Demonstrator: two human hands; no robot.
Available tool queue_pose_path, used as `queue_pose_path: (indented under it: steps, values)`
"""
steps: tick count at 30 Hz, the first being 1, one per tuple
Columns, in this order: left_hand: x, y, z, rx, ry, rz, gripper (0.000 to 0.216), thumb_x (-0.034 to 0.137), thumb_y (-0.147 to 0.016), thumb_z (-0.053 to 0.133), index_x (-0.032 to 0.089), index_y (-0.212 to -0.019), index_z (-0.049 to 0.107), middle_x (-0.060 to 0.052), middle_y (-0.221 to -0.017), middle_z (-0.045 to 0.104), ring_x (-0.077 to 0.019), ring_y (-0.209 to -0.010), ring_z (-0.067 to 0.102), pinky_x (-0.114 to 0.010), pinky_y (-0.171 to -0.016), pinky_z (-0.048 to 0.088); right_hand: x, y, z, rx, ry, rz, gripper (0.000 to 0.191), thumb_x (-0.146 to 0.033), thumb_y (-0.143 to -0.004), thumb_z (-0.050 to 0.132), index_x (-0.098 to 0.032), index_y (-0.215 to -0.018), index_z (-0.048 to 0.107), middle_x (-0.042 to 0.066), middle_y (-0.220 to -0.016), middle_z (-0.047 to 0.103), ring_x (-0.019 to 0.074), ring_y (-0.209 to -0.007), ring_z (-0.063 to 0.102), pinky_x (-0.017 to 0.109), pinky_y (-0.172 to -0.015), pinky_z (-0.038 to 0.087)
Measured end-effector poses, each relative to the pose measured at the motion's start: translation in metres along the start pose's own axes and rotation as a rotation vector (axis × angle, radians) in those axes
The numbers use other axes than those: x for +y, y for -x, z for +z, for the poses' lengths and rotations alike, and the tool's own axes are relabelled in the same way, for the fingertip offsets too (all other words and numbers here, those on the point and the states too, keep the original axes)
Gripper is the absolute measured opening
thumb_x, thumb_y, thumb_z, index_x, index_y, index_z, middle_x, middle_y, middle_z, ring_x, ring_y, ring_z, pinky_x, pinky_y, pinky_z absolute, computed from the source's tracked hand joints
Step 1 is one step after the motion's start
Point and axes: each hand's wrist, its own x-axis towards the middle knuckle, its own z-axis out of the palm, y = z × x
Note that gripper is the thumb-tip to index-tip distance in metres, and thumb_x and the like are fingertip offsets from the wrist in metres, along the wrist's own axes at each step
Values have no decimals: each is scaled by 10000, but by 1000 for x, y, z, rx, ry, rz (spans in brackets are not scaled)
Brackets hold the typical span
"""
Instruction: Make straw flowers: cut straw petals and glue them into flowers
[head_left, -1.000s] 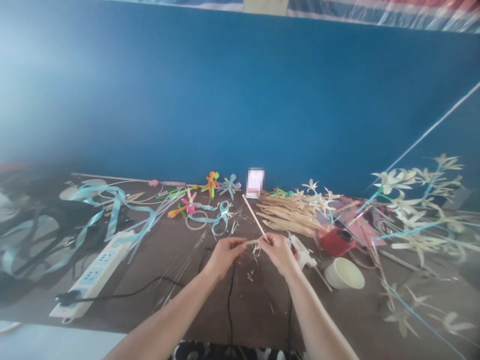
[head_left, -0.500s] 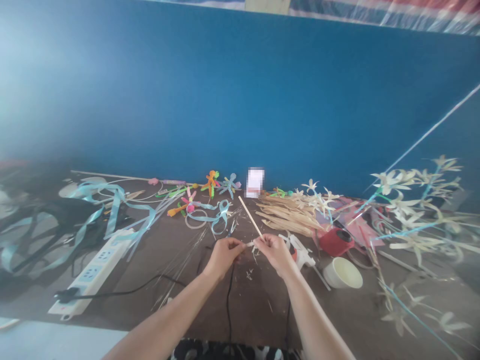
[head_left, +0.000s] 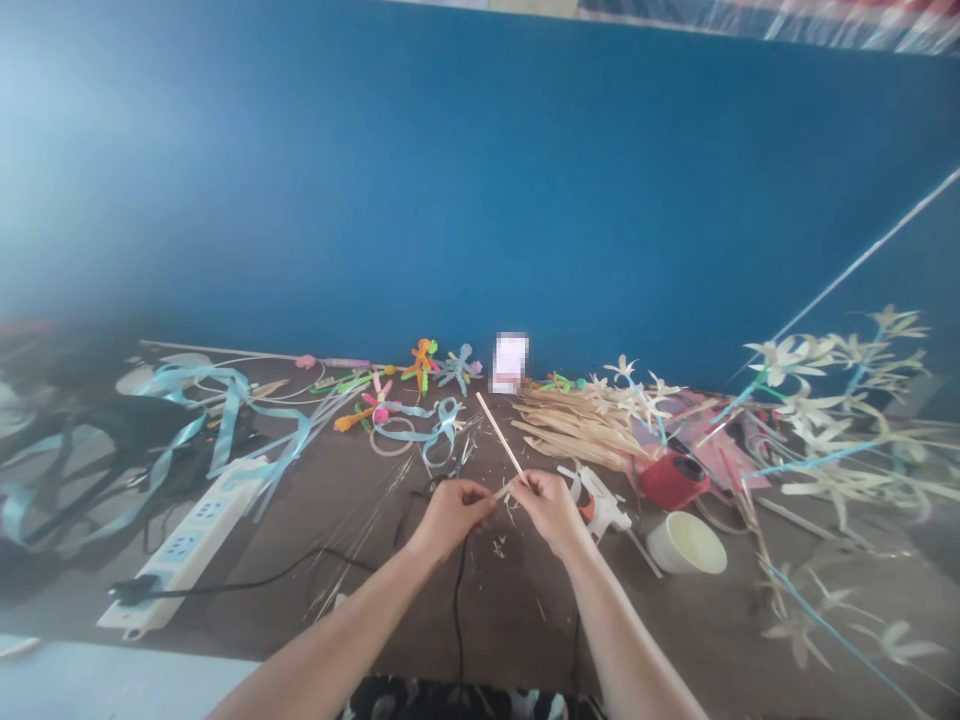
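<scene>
Two bare forearms rise from the bottom edge and meet at centre frame over the brown table [head_left: 495,640], with a black cable [head_left: 457,610] running between them. Pale scraps [head_left: 498,547] lie on the wood just below the hands.

The left hand [head_left: 448,517] is pinched tight, thumb against forefinger, on a short pale strip [head_left: 501,490]. The strip's other end reaches the right hand [head_left: 553,510]. That hand is closed in a pinch on the near end of a thin stick [head_left: 500,436], which slants up and to the left, clear of the table. Stick and strip are thus held in the air between the two hands at centre frame.

As far as I can judge, this piece is at an early stage. Nearly all of the stick is bare and nothing flower-shaped sits on it.

Just right of the hands lie a white glue gun [head_left: 600,505], a cream bowl [head_left: 686,543] and a red round container [head_left: 671,482]. A white power strip [head_left: 191,535] lies at lower left.

Farther back, a heap of straw strips [head_left: 570,430] seems unused. Light blue ribbon [head_left: 225,410] trails at mid left, and small pipe-cleaner figures [head_left: 424,362] stand by the blue wall [head_left: 480,200]. Finished straw flowers [head_left: 825,400] on stems crowd the right of the frame, so a good share looks done.
</scene>
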Motion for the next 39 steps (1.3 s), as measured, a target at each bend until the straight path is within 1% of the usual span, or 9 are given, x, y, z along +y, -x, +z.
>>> queue_pose_path:
  steps: [3, 7, 12, 16, 21, 28, 33, 35, 39]
  values:
    - [2, 1, 0, -17, 35, -6, 241, 375, -637, 573, 136, -666, 598, -11, -567, 590, -95, -447, 484, -206, -425, 388, -2, 0, -1, 16, 19, -27, 309, -402, -745, 454, -148, -573, 491, -60, -472, 293, 70, -440, 270, 188, -416, 212]
    - [10, 2, -2, 13, 149, -32, 242, 372, -631, 583, 132, -662, 582, -6, -569, 583, -83, -432, 477, -204, -431, 385, -3, 5, -2, 58, 91, -37, 318, -450, -776, 401, -161, -692, 505, -49, -514, 366, 90, -474, 348, 191, -466, 284]
    - [16, 5, -1, 10, 170, -7, 219, 350, -636, 582, 132, -660, 592, 10, -549, 566, -80, -439, 473, -198, -441, 373, -2, 16, 4, -61, 242, -43, 312, -464, -776, 400, -183, -752, 534, -34, -544, 466, 107, -490, 416, 199, -492, 308]
    - [15, 6, 1, 3, 134, 48, 206, 338, -643, 571, 134, -634, 600, 16, -539, 553, -86, -447, 469, -199, -441, 362, -5, 20, 10, -50, 266, -119, 330, -422, -811, 359, -182, -693, 553, -12, -601, 521, 119, -565, 470, 199, -540, 322]
    - [15, 10, 1, -13, 128, 63, 207, 341, -651, 564, 138, -648, 605, 5, -570, 576, -92, -457, 479, -204, -454, 369, -4, 17, 13, -32, 239, -103, 385, -439, -800, 372, -152, -608, 542, -17, -545, 459, 107, -528, 426, 195, -510, 307]
    - [12, 11, 2, -15, 123, 63, 229, 362, -649, 577, 137, -673, 606, -10, -585, 591, -94, -455, 479, -202, -448, 375, -1, 16, 12, -13, 53, -70, 385, -452, -774, 417, -137, -586, 532, -38, -501, 359, 85, -488, 344, 194, -468, 275]
    - [9, 9, 1, 74, 186, 16, 234, 365, -632, 593, 134, -664, 592, -3, -563, 576, -82, -427, 458, -193, -416, 365, -6, 20, 8, 132, -241, -18, 311, -424, -800, 396, -147, -859, 527, -65, -495, 300, 70, -430, 264, 184, -396, 206]
    - [9, 8, 0, 99, 201, 4, 235, 364, -634, 590, 132, -672, 591, -5, -574, 578, -79, -429, 452, -190, -408, 362, -10, 24, 7, 92, -286, -56, 310, -393, -810, 400, -155, -985, 495, -64, -496, 325, 75, -436, 293, 183, -408, 234]
    - [12, 10, 0, 97, 192, 29, 234, 359, -639, 584, 128, -670, 596, -1, -560, 571, -78, -430, 445, -188, -404, 350, -12, 31, 8, -101, -211, -97, 395, -346, -811, 410, -180, -1170, 395, -57, -494, 410, 89, -443, 365, 193, -428, 296]
